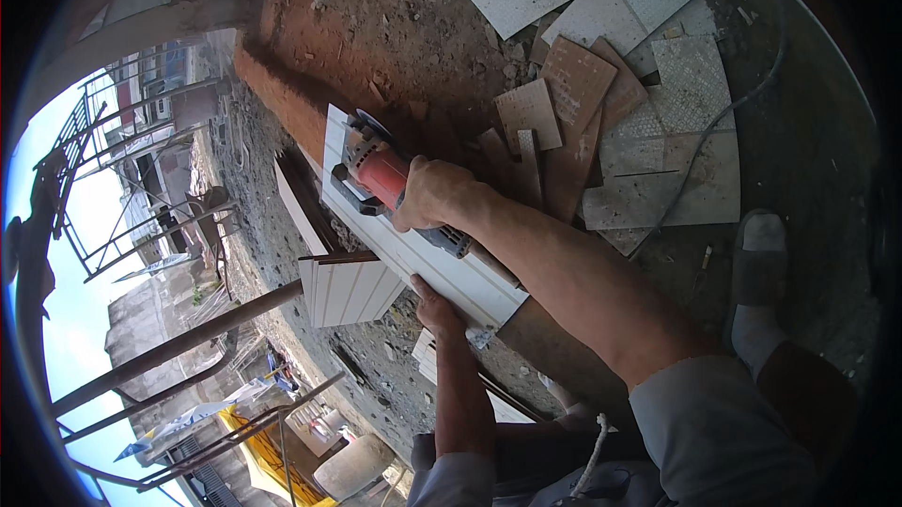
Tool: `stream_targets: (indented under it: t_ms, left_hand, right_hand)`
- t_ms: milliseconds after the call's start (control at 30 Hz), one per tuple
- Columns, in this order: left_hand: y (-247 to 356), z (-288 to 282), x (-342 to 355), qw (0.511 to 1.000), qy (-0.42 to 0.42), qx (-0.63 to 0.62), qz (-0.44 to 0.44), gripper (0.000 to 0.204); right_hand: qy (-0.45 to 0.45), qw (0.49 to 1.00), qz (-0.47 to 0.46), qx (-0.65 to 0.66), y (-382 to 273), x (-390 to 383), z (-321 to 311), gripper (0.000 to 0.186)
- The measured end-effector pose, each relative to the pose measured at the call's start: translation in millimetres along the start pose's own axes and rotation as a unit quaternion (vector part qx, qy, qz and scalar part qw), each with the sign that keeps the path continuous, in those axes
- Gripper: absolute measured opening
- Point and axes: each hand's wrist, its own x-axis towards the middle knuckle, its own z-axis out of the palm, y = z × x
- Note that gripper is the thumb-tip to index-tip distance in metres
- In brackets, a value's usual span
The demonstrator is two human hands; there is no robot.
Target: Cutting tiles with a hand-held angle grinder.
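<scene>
the right hand (434, 195) is closed around the body of a red angle grinder (381, 173), its disc end resting on a long white ribbed tile (413, 249) that lies along the top of a low brick wall (282, 93) at a roof edge. the left hand (437, 310) presses flat on the near end of that tile, fingers spread — not gripping anything. a shorter white ribbed piece (348, 289) sits just beside the tile, on its outer side. behind the grinder, broken tile pieces (611, 84) lie scattered on the dusty floor, and a cable (714, 131) runs across them — a sandalled foot (759, 267) stands near it.
</scene>
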Motion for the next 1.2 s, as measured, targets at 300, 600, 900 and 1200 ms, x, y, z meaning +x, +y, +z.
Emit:
stream_targets:
  t_ms: [300, 600, 900, 1200]
  left_hand:
    - [7, 7, -13, 0.999, 0.019, 0.043, -0.006, 0.081]
    - [3, 8, -10, 0.998, 0.030, 0.048, -0.003, 0.083]
    - [-2, 3, -1, 1.000, 0.006, 0.012, 0.025, 0.080]
    - [5, 9, -12, 0.999, 0.021, 0.024, 0.014, 0.081]
  right_hand:
    - [-0.007, 1.000, 0.001, 0.017, 8, -8, -1, 0.080]
    - [-0.007, 1.000, 0.009, 0.012, 13, -12, 0, 0.080]
    - [-0.009, 1.000, -0.001, 0.016, 13, -17, 1, 0.079]
    - [-0.006, 1.000, 0.001, 0.016, 18, -23, 2, 0.077]
